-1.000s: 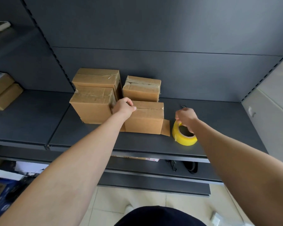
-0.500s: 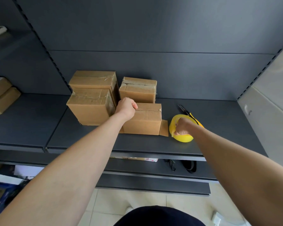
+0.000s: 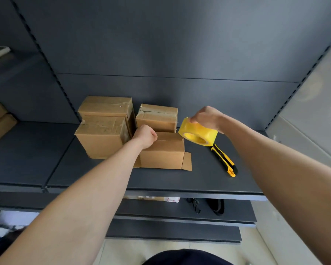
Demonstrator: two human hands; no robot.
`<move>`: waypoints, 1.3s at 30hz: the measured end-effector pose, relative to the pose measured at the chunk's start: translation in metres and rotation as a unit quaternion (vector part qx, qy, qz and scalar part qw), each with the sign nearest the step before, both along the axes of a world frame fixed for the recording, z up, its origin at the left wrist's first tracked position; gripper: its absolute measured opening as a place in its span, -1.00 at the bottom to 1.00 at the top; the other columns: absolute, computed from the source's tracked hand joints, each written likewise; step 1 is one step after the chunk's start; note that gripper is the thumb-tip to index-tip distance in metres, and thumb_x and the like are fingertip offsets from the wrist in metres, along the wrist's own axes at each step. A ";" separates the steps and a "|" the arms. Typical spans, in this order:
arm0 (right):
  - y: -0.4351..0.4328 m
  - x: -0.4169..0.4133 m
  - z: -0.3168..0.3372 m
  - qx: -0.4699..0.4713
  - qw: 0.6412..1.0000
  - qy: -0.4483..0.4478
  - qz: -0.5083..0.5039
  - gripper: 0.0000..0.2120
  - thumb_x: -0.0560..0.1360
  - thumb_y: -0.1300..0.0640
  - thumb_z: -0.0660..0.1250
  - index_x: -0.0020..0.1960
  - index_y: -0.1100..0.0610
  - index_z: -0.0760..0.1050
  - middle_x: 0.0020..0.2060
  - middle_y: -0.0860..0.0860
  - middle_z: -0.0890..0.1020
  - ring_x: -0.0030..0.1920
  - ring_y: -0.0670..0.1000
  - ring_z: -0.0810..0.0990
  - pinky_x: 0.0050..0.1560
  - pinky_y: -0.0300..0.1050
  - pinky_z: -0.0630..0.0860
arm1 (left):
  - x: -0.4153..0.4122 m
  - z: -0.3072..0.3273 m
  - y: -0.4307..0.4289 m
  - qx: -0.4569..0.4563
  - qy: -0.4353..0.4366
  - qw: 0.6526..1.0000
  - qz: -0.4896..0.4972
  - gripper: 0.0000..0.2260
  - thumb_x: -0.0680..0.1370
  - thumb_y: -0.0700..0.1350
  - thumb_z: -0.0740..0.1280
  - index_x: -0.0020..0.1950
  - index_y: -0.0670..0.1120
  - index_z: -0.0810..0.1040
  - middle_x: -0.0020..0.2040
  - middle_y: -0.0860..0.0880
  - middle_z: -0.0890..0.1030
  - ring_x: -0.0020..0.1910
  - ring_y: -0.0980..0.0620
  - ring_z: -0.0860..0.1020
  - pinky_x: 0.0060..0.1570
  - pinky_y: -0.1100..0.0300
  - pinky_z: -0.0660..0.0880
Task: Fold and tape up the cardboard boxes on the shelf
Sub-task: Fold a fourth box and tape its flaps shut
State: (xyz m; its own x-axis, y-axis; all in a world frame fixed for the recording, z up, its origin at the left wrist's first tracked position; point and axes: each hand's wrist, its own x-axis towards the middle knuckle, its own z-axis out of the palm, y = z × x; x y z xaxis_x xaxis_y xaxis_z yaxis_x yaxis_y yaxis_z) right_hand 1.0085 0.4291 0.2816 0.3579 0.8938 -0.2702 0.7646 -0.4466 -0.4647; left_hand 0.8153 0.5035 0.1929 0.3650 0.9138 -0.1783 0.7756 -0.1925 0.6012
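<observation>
The left hand (image 3: 144,137), a curled empty fist, rests atop the unsealed box (image 3: 161,156) on the shelf (image 3: 199,181); the right hand (image 3: 206,117) grips the yellow tape roll (image 3: 199,135) at the box's 2 o'clock; a utility knife (image 3: 224,162) lies at the roll's 5 o'clock.

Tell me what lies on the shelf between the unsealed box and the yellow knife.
Head view: bare shelf between unsealed box and knife; the right hand holds the tape roll in the air.
</observation>
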 end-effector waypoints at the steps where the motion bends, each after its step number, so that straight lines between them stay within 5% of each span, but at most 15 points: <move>1: 0.003 -0.009 0.005 0.013 1.000 0.023 -0.005 -0.70 0.56 0.04 0.24 0.16 0.23 0.48 -0.06 0.10 0.51 -0.10 0.09 0.46 -0.34 -0.19 0.34 | -0.001 0.000 0.000 -0.006 -0.007 1.000 -0.002 -0.84 0.57 -0.21 0.29 0.03 -0.16 0.66 0.06 -0.09 0.62 0.08 -0.03 0.54 0.10 0.18 0.44; 6: 0.024 -0.041 0.006 -0.003 0.999 -0.010 0.053 -0.69 0.50 -0.06 0.31 -0.05 0.21 0.43 -0.24 0.05 0.46 -0.34 -0.03 0.40 -0.44 -0.18 0.25 | -0.009 0.002 0.001 -0.062 -0.055 0.997 -0.005 -0.80 0.59 -0.12 0.27 0.13 -0.12 0.63 0.15 -0.08 0.60 0.16 -0.05 0.52 0.20 0.16 0.41; 12: 0.037 -0.062 0.005 -0.040 0.994 -0.028 0.093 -0.71 0.50 -0.03 0.32 -0.02 0.20 0.39 -0.28 0.02 0.41 -0.34 -0.05 0.38 -0.45 -0.19 0.26 | -0.018 0.003 0.002 -0.120 -0.132 0.984 0.006 -0.78 0.59 -0.21 0.23 0.16 -0.14 0.60 0.05 -0.04 0.58 0.08 0.00 0.53 0.20 0.16 0.44; 18: 0.044 -0.068 0.005 -0.050 0.992 -0.043 0.109 -0.67 0.51 -0.02 0.31 0.11 0.22 0.43 -0.12 0.07 0.48 -0.16 0.04 0.47 -0.37 -0.17 0.31 | -0.022 0.013 -0.005 -0.253 -0.389 0.883 0.069 -0.73 0.57 0.01 0.28 -0.02 -0.20 0.55 -0.07 -0.14 0.58 -0.06 -0.05 0.60 -0.13 0.22 0.59; 30: 0.053 -0.068 0.003 -0.050 0.985 -0.089 0.138 -0.63 0.59 -0.04 0.19 0.14 0.27 0.45 -0.13 0.08 0.47 -0.13 0.07 0.45 -0.32 -0.16 0.30 | -0.017 0.026 -0.008 -0.296 -0.382 0.873 0.062 -0.70 0.56 -0.19 0.33 0.23 -0.31 0.50 -0.11 -0.14 0.54 -0.15 -0.03 0.57 -0.05 0.18 0.60; 35: 0.056 -0.070 0.001 -0.051 0.981 -0.110 0.150 -0.57 0.59 -0.09 0.16 0.18 0.28 0.45 -0.32 0.02 0.38 -0.24 0.04 0.42 -0.42 -0.17 0.24 | -0.016 0.032 -0.005 -0.279 -0.358 0.889 0.055 -0.82 0.55 -0.24 0.32 0.13 -0.29 0.54 -0.14 -0.11 0.54 -0.18 0.01 0.55 -0.18 0.23 0.59; 39: 0.057 -0.064 -0.001 -0.064 0.979 -0.087 0.175 -0.51 0.52 -0.23 0.22 0.06 0.22 0.48 -0.11 0.06 0.45 -0.16 0.05 0.43 -0.26 -0.15 0.31 | -0.017 0.034 -0.002 -0.265 -0.347 0.898 0.054 -0.94 0.56 -0.31 0.29 -0.04 -0.22 0.56 -0.19 -0.09 0.55 -0.21 0.03 0.54 -0.28 0.30 0.56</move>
State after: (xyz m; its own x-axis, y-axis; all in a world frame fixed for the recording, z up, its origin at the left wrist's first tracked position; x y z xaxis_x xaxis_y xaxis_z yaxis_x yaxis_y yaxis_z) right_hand 0.9445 0.4865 0.2803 0.0859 0.9326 -0.3504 0.9441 -0.1886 -0.2703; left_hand 0.7983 0.5013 0.2272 0.4707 0.8046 -0.3621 0.1759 0.3165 0.9321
